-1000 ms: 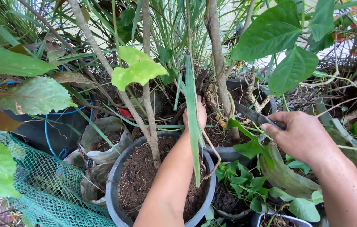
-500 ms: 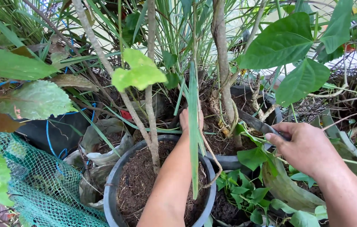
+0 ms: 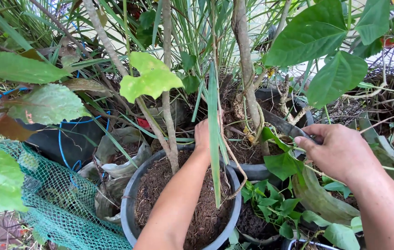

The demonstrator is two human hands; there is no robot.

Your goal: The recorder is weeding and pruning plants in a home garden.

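My left hand reaches over a grey pot of dark soil into the base of a clump of long green grass blades; its fingers are hidden behind the blades, closed around the stalks. My right hand is shut on the handle of a knife, whose dark blade points left toward the base of a thin woody trunk. A long blade of grass hangs down in front of my left wrist.
Two thin stems rise from the grey pot. A second dark pot sits behind it. Green netting and blue cord lie at left. Broad leaves hang overhead; small leafy plants grow below my right hand.
The view shifted slightly. My left hand stays in the grass clump; my right hand with the knife has edged a little up and left toward the trunk base.
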